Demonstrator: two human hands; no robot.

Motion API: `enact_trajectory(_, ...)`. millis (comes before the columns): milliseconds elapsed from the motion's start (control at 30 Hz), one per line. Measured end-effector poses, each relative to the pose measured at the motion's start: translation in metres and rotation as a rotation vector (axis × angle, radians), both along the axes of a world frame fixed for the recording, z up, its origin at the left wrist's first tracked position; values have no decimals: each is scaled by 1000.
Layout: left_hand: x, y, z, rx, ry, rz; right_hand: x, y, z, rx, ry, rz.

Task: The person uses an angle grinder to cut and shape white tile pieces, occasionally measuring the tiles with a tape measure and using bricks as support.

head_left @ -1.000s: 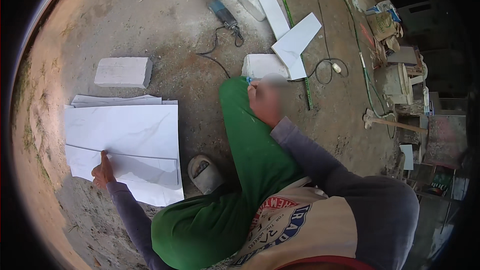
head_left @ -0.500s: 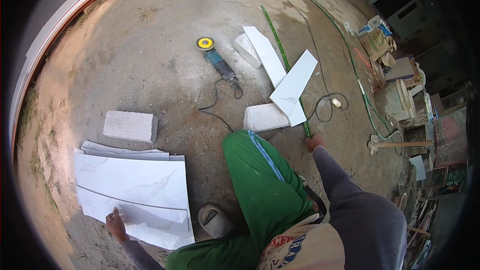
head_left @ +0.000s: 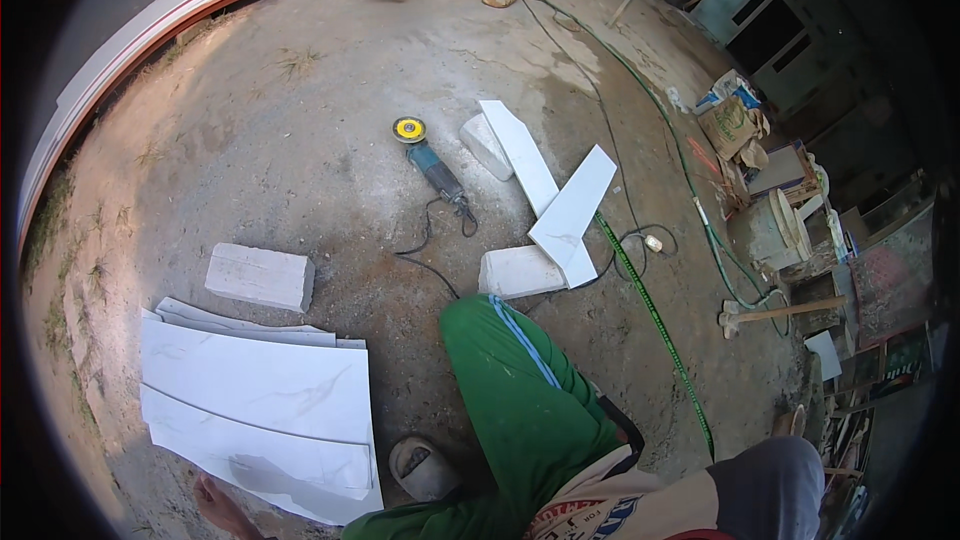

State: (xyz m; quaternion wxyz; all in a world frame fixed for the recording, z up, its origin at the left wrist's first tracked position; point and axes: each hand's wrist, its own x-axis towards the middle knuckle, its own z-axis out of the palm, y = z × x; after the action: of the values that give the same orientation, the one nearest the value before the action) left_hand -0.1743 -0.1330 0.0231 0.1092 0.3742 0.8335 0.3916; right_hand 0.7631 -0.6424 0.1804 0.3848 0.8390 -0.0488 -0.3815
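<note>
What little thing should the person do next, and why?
Maybe draw the green measuring tape over to the white tile stack. The tape stretches from the cut tile pieces toward the right sleeve, and the left hand is close to the stack's lower edge, so it could perhaps hold one end there. I can't see the right hand, though.

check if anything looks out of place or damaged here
Some things look untidy. One cut tile piece lies askew across a tile strip instead of lining up with it, and the tile stack by the left hand has uneven edges. The grinder lies on dusty ground, its cord loose. No clear damage shows.
</note>
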Motion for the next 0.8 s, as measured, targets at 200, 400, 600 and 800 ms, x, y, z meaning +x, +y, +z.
enact_trajectory(200,133,45,71,22,-642,-319,-22,30,1,238,36,-146)
enact_trajectory(400,244,20,122,-518,-1331,-1196,-15,99,9,542,88,-263)
enact_trajectory(600,270,-20,80,-617,-1948,-1194,15,183,27,1342,363,-761)
enact_trajectory(800,261,-15,122,-371,-1597,-1015,-146,475,38,1924,597,-729)
